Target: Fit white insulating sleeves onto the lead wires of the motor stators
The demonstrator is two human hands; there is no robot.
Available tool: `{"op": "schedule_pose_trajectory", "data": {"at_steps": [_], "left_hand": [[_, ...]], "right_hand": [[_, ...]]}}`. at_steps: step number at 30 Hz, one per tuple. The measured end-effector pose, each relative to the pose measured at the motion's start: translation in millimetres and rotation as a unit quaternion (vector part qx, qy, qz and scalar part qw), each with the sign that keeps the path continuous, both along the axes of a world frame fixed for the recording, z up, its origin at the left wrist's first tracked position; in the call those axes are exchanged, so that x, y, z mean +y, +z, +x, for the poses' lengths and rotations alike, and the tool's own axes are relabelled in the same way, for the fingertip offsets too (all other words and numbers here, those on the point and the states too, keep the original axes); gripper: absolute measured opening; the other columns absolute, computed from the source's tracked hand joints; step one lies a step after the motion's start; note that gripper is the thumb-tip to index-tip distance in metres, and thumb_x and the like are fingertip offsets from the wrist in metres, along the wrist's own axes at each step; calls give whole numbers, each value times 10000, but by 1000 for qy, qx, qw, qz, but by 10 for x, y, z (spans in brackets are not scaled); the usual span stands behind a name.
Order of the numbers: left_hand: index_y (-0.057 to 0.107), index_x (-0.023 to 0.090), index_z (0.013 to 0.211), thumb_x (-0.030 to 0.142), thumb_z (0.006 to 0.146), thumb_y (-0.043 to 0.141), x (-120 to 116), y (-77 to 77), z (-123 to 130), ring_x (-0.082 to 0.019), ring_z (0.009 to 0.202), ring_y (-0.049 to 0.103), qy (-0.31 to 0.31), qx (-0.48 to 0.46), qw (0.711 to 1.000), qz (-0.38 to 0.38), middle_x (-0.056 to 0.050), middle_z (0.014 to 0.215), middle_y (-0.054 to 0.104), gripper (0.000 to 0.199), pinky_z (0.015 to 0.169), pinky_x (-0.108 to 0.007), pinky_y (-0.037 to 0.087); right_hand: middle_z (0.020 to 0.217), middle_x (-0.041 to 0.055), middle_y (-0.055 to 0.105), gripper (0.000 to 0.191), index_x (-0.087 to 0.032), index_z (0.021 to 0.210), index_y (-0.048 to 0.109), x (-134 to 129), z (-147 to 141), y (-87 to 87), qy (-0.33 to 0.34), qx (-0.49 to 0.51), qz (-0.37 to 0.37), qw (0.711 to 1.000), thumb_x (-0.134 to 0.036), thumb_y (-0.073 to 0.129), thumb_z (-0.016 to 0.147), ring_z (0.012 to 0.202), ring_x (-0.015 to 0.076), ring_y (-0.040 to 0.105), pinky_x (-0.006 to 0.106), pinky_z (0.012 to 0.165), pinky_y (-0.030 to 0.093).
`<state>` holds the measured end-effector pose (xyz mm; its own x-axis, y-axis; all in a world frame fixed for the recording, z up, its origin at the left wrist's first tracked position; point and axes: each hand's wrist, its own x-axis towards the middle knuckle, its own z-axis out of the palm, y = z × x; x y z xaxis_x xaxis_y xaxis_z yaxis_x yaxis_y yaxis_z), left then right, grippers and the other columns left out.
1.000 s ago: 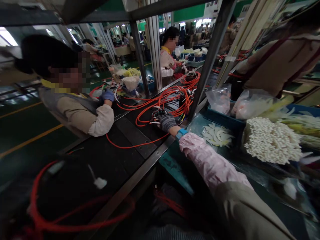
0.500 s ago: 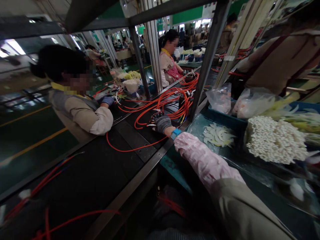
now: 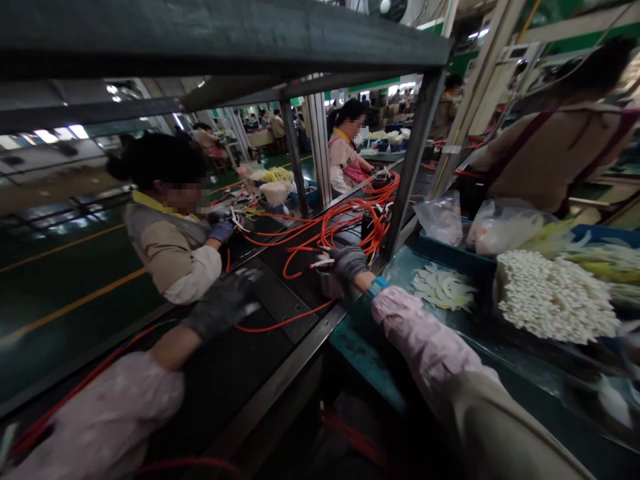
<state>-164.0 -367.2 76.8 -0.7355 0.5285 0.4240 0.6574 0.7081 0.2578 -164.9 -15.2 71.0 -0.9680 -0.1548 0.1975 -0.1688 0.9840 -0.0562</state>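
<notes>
Gloved in grey, my right hand (image 3: 349,263) is closed on a bundle of cable ends with white tips (image 3: 323,263), just above the dark bench near its metal edge. Beyond it lie coils of orange cable (image 3: 345,220). My left hand (image 3: 225,303), in a dark glove and blurred by motion, reaches over the bench at the left; its fingers are smeared, with something pale at the fingertips. One red cable (image 3: 285,327) curves across the bench between my hands.
A person (image 3: 165,220) works across the bench at the left, another farther back. Metal posts (image 3: 415,160) and an overhead beam (image 3: 225,40) frame the bench. At the right are blue bins (image 3: 450,250), plastic bags (image 3: 505,223) and a pile of white parts (image 3: 555,297).
My left hand has come into view from the lower left. My right hand and the cable ends have shifted right and slightly down in view. The camera view has tilted up.
</notes>
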Motion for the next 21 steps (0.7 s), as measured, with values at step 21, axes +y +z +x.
{"op": "schedule_pose_trajectory", "data": {"at_steps": [21], "left_hand": [[743,209,1172,406,996,575,2148,-813,-431,-355,1281,681,-345,-156,914,-144,-145,1251,771,314,1241,-543,434]], "right_hand": [[920,96,836,183,-344,1085,794,783,3183,-474,5,179,-264,948,-311,627,1017,767,290,794,443,667,634]]}}
